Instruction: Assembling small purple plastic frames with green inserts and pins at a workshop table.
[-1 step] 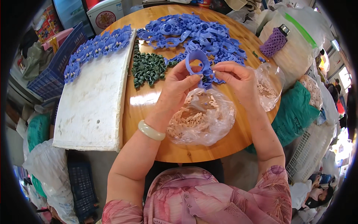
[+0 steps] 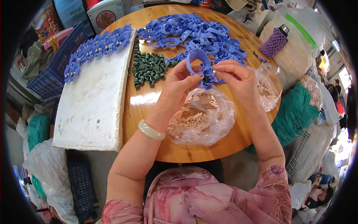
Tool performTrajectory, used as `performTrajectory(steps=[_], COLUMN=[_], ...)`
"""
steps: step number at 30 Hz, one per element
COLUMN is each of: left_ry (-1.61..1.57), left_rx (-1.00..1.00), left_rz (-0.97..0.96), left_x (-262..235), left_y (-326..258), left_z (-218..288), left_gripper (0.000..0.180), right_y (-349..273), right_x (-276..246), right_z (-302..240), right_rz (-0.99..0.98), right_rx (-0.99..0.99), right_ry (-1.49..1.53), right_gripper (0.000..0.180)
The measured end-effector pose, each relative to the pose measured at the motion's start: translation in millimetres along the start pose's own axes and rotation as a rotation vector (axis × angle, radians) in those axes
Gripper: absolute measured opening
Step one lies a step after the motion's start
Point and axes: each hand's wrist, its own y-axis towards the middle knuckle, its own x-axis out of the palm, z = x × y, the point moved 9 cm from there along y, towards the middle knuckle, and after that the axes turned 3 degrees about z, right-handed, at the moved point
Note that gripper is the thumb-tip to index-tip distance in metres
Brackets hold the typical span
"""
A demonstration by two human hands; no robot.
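Observation:
Over the table, my left hand [image 2: 182,80] grips a blue plastic part with a round ring [image 2: 198,59] at its top. A dark green piece shows in its lower portion, near my left thumb. Pinched together at the part's right edge are the fingers of my right hand [image 2: 237,77]; whatever small thing is between them is too small to make out. Below both hands lies an opened clear plastic bag [image 2: 220,127] of small beige pieces [image 2: 190,121]. A heap of blue plastic parts [image 2: 197,31] spreads beyond, with a pile of dark green pieces [image 2: 147,69] to its left.
At left, a white foam board [image 2: 93,104] carries rows of blue parts [image 2: 108,42] along its far edge. A second clear bag [image 2: 274,89] sits at the right of the wooden table [image 2: 143,112]. A purple-covered bottle [image 2: 275,41] lies near a large translucent sack [image 2: 302,31]. Blue crates [image 2: 56,71] stand left.

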Motion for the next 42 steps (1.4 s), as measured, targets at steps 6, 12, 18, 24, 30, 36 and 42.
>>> performTrajectory(steps=[6,12,18,24,30,36,42], left_ry=[-0.026,-0.004,0.028,0.044,0.050,0.077,0.090], left_rx=[0.004,-0.001,0.014,0.039,0.084,0.122,0.133], left_rz=[-0.033,-0.015,-0.031,-0.051,-0.079,-0.103,-0.126], left_x=[-0.2,-1.9,-1.8,1.7,4.6,6.8,14.6], left_y=[1.0,1.5,2.6,2.0,-0.5,-2.3,-6.1], left_z=[-2.1,-3.0,-4.2,-2.3,-1.3,0.9,3.7], left_gripper=[0.041,0.041,0.044,0.053,0.064,0.067,0.070], right_y=[-1.6,-0.2,-1.1,-4.2,-7.9,-13.5,-12.7], right_x=[4.4,4.3,2.1,-0.7,6.9,16.0,16.6], right_z=[-5.3,-10.3,9.1,-8.0,-42.2,-48.0,-46.2], right_rz=[0.018,-0.067,-0.066,0.067,0.101,0.099,0.070], right_rx=[0.014,-0.098,0.085,0.025,-0.275,-0.382,-0.387], right_ry=[0.019,-0.124,0.100,-0.029,-0.334,-0.411,-0.509], right_gripper=[0.012,0.013,0.019,0.030,0.032,0.032,0.028])
